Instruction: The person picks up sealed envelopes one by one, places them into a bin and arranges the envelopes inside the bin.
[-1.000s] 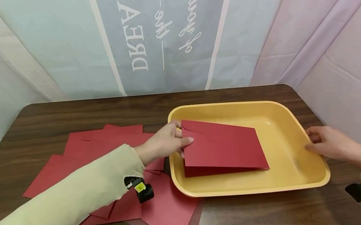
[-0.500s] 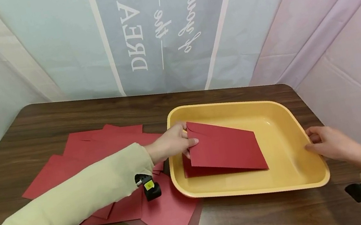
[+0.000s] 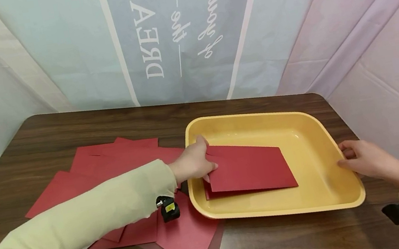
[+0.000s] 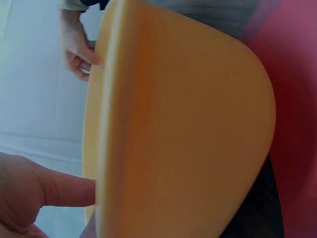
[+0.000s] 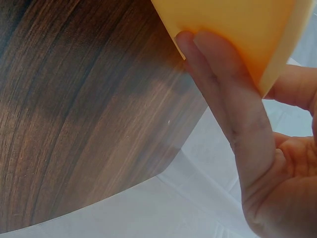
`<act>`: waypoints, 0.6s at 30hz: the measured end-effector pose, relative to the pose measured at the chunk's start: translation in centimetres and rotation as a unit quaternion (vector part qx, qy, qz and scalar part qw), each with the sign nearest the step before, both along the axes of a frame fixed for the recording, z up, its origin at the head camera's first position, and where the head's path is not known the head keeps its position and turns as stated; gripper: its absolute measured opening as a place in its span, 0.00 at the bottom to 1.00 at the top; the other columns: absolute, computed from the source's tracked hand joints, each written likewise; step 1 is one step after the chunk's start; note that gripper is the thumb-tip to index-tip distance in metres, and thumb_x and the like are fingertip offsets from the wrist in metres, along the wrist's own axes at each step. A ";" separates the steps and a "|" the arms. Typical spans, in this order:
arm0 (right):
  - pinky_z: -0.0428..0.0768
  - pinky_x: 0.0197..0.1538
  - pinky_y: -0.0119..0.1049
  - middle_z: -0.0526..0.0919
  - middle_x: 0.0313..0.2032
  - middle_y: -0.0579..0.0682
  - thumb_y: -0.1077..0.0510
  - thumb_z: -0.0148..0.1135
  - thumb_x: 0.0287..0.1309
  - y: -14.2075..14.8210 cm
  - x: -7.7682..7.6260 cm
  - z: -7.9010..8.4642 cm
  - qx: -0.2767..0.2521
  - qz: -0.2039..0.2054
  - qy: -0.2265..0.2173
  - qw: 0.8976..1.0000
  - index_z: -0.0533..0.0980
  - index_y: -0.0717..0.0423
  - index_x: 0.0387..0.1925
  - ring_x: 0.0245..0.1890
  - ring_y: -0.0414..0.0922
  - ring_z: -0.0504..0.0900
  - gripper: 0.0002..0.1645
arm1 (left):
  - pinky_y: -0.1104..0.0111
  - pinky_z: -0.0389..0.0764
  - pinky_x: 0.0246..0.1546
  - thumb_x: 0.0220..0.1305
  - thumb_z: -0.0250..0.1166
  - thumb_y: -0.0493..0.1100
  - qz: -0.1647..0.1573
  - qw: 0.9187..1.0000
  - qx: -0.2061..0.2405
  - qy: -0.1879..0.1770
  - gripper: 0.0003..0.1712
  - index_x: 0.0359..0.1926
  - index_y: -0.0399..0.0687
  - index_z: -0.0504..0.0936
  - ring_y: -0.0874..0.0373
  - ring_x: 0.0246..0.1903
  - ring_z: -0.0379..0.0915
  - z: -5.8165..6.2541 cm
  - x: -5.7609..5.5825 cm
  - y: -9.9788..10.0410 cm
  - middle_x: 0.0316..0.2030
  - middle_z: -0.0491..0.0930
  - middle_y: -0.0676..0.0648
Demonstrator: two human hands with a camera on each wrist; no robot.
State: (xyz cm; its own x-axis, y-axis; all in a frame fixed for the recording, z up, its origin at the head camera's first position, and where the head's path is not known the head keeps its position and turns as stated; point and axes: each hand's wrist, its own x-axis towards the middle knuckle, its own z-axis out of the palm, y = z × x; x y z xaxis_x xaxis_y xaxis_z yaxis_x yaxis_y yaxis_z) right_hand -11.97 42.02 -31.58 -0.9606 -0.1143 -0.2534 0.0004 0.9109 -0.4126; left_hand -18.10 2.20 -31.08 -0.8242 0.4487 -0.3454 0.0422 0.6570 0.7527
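While the right hand (image 3: 364,161) is holding the yellow tub (image 3: 275,213) by its right edge, the left hand (image 3: 193,160) is holding the top red envelope (image 3: 252,167) inside the tub, as the head view is showing. The left thumb is lying over the envelope's left end and the fingers seem to be tucking under it, so this grip is pinching thin paper with hardly any gap. The envelope is lying almost flat, and a lower envelope (image 3: 208,192) is peeking out below it. Perhaps the hand is pinching just the end because thin paper is easy to pick there. A pile of red envelopes (image 3: 110,161) is lying messily on the brown counter (image 3: 274,242), left of the tub.

In the left wrist view, the tub's side is filling the middle. The left hand is reaching behind the rim, which is hiding the paper it is holding. More red paper is lying outside the tub.

In the right wrist view, the fingers are pressing along one side of the tub's wall and the thumb is sitting on the other. The right grip is clamping the wall, open just as wide as the wall is thick, probably to stop the tub from sliding.
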 end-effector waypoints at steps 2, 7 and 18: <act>0.79 0.26 0.31 0.85 0.35 0.66 0.64 0.60 0.57 0.0 0.0 0.0 0.005 0.001 0.004 1.000 0.70 0.78 0.46 0.25 0.37 0.82 0.20 | 0.71 0.80 0.27 0.62 0.64 0.37 -0.012 1.000 -0.017 0.012 0.32 0.60 0.32 0.57 0.58 0.14 0.78 0.0 0.0 0.1 0.33 0.77 0.38; 0.78 0.27 0.30 0.85 0.35 0.66 0.64 0.60 0.56 0.0 0.0 0.1 0.010 0.002 0.006 1.000 0.70 0.79 0.46 0.25 0.37 0.82 0.21 | 0.71 0.79 0.22 0.62 0.63 0.37 -0.024 0.997 -0.072 0.030 0.36 0.64 0.28 0.54 0.56 0.21 0.78 -0.1 0.1 0.6 0.50 0.70 0.31; 0.77 0.27 0.29 0.85 0.34 0.65 0.63 0.61 0.56 -0.1 -0.1 0.2 0.024 0.006 0.011 1.000 0.71 0.78 0.45 0.25 0.36 0.82 0.21 | 0.70 0.80 0.18 0.60 0.62 0.33 -0.042 0.983 -0.178 0.013 0.40 0.68 0.31 0.50 0.51 0.30 0.77 0.2 -0.6 2.0 0.57 0.61 0.31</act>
State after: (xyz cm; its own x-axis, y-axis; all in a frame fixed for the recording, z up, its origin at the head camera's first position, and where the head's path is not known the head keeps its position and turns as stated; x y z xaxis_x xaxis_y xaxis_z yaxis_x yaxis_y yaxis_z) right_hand -12.02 41.93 -31.36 -0.9645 -0.1142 -0.2381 -0.0190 0.9293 -0.3687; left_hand -18.67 4.19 -30.87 -0.8003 0.3698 -0.4719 0.1230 0.8717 0.4744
